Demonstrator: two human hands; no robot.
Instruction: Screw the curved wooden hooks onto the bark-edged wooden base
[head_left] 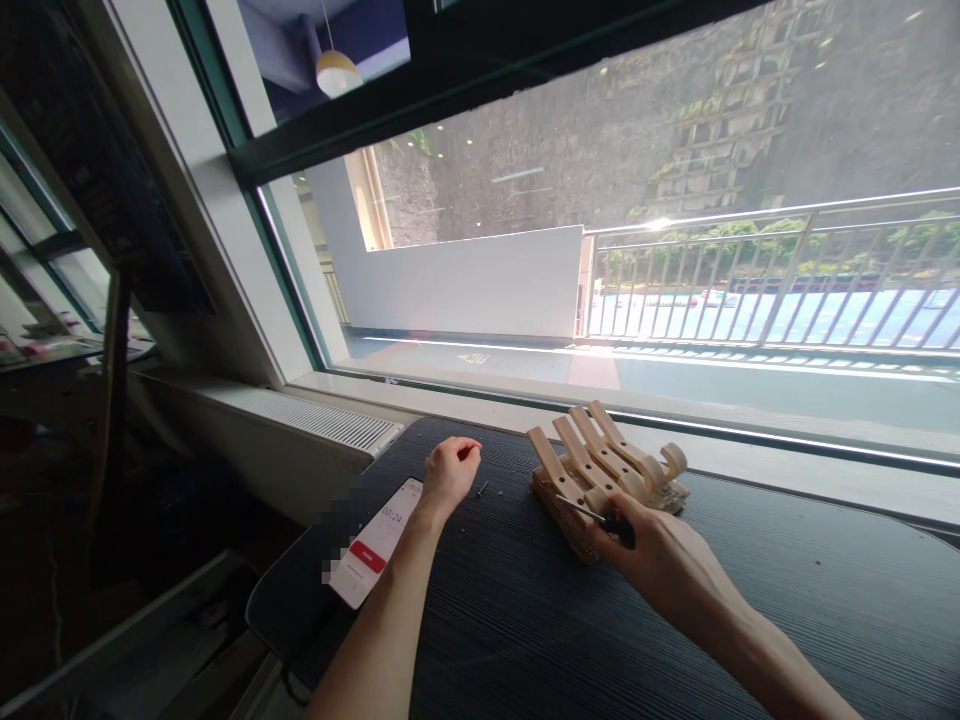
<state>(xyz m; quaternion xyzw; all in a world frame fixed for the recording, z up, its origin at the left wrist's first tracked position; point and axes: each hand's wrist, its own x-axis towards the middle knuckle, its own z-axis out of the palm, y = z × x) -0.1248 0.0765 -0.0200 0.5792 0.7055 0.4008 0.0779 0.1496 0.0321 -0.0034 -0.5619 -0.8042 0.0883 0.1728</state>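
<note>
My left hand [451, 470] is closed in a pinch just above the table, beyond the phone. Whatever its fingertips hold, if anything, is too small to make out. A small dark screw [481, 489] lies on the table to the right of that hand. In my right hand [654, 545] is a screwdriver [622, 530] with a black handle, its metal shaft pointing left across the wooden piece. That piece is a rough wooden block [559, 517] bearing several pale curved wooden strips [582, 443] with dark holes. The right hand's fingers partly hide the near side of the block.
A phone [367, 558] with a lit timer screen lies on the dark table [510, 640], partly under my left forearm. Behind the table runs a window sill [757, 490] below a large window. A white radiator [300, 415] stands to the left.
</note>
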